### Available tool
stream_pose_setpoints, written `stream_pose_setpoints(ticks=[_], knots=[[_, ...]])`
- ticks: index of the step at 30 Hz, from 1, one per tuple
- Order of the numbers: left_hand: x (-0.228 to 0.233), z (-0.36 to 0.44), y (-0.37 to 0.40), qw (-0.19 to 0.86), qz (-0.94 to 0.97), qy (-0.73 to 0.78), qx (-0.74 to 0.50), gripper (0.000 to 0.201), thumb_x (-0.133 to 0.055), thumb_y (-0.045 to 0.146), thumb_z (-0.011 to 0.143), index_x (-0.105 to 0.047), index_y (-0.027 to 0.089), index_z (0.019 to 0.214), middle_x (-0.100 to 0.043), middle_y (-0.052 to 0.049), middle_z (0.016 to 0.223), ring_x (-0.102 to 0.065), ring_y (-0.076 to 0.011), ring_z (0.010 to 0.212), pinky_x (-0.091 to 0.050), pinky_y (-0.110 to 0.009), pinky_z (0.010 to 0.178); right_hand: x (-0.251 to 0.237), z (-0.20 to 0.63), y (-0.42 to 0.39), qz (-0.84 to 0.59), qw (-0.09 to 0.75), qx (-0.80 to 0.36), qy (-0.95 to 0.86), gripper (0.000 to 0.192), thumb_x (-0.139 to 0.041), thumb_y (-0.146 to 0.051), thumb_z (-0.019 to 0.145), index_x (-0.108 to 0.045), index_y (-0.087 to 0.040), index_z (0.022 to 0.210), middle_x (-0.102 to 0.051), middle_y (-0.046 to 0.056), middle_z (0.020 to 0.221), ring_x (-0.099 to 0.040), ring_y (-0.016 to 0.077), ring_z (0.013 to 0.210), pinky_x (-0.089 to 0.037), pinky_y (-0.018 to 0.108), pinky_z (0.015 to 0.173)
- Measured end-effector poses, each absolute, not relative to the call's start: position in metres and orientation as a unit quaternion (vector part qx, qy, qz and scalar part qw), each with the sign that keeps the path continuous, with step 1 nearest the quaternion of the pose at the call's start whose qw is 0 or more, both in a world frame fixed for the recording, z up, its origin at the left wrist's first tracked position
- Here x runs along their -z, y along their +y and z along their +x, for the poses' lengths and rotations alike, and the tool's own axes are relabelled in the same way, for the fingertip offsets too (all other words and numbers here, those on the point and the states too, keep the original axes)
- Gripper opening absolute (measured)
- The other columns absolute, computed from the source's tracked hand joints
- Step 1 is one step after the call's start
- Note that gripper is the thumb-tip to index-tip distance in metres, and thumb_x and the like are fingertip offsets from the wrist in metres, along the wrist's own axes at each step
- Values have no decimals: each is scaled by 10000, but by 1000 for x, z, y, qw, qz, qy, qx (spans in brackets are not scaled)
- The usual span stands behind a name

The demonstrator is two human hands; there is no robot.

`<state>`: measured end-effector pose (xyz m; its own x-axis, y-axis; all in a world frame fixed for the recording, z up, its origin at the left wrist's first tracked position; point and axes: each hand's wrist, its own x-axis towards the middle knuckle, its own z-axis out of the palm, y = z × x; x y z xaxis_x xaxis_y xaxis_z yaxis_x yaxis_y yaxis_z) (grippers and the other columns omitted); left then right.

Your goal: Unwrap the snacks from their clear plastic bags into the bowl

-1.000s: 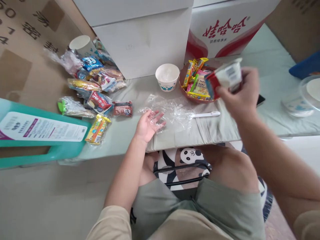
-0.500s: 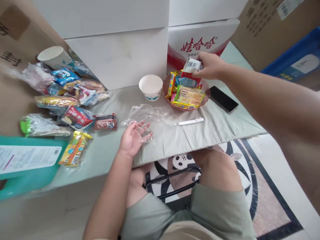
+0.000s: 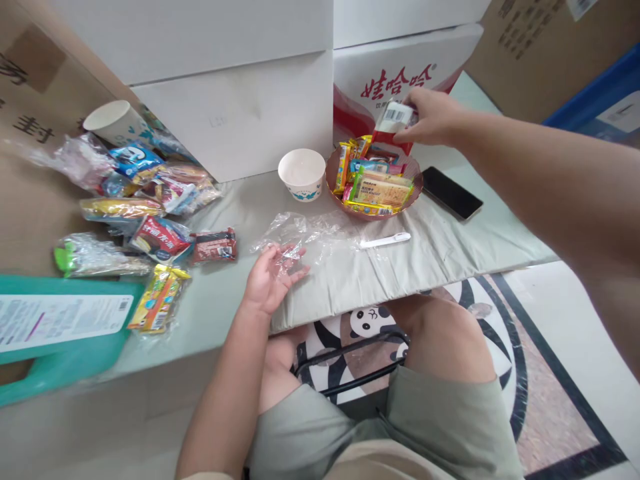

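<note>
Boxes [image 3: 240,123] on tablecloth [image 3: 500,247], patterned floor [image 3: 555,400] below.

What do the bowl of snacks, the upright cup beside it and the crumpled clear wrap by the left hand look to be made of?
Bowl: reddish, glossy, see-through-looking; probably plastic, though glass is possible.
Cup: likely coated paper, smooth and white with a printed blue-green leaf pattern.
Wrap: thin, shiny plastic film, judging by its transparency and sharp, glinting creases.

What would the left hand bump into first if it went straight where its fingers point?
Probably the crinkly clear plastic, right at the fingertips of the left hand, though depth there is unclear.
</note>
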<state>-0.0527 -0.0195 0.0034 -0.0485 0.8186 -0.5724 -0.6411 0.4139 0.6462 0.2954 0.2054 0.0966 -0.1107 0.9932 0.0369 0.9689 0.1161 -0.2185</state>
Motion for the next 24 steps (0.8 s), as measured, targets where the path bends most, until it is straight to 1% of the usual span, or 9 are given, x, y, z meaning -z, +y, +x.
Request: stream_pose_setpoints(ticks=[2,5,8,11,16,19,21,23,24], knots=[[-3,-54,-20,685,100,491,-529,115,-671,260,824,-568,216,801,-740,0,920,-744,-269,973,-624,-521,824,-91,307,214,-659,110,-43,-743,523,-524,-551,823,-580,-31,838,-697,151,1202,-655,181,1115,-409,358,745],[-1,-55,-19,688,117,488,-524,112,-670,278,820,-575,222,805,-742,-9,937,-741,-274,989,-627,-502,806,-80,309,217,-638,137,-56,-756,529,-682,-569,724,-604,-58,835,-731,134,1136,-677,152,1021,-441,311,747],[0,-55,-19,694,122,485,-519,106,-665,279,822,-575,223,812,-736,-5,930,-741,-266,966,-628,-496,793,-79,296,212,-630,122,-98,-761,625,-806,-528,657,-658,-9,972,-744,133,1091,-678,140,968,-479,299,826],[-1,-55,-18,697,125,481,-516,121,-667,272,814,-560,216,808,-727,-1,903,-743,-251,925,-631,-470,775,-92,284,197,-638,103,-139,-750,697,-819,-461,701,-646,31,1164,-708,174,1208,-656,180,1069,-467,368,945],[-5,-56,-18,678,130,515,-508,145,-678,220,748,-555,194,822,-695,-4,790,-743,-204,747,-609,-322,636,-104,272,116,-604,269,-100,-743,300,-675,-226,886,-669,-73,1144,-722,142,1178,-666,172,1044,-498,357,939],[-4,-59,-21,634,162,573,-493,202,-685,205,711,-537,200,849,-654,20,704,-672,-139,540,-394,-176,401,-71,253,41,-479,320,-148,-804,229,-667,-302,887,-669,-179,1080,-743,104,1097,-703,216,966,-558,396,880],[-2,-62,-25,613,192,596,-482,261,-696,201,698,-531,216,900,-657,23,707,-595,-94,458,-200,-147,347,-38,232,0,-426,266,-171,-848,544,-779,-408,786,-618,-220,1271,-678,141,1318,-652,331,1199,-529,515,998],[3,-66,-30,590,218,609,-483,318,-706,200,702,-533,231,967,-673,22,753,-517,-51,429,-152,-147,360,-6,210,-26,-422,226,-164,-863,628,-795,-415,759,-596,-237,1327,-600,152,1450,-559,385,1340,-459,584,1089],[6,-68,-33,573,229,616,-489,346,-712,195,704,-533,237,997,-673,25,779,-484,-35,428,-180,-146,373,7,201,-34,-428,217,-156,-863,534,-764,-387,790,-624,-242,1285,-602,139,1454,-541,382,1362,-437,587,1110]])
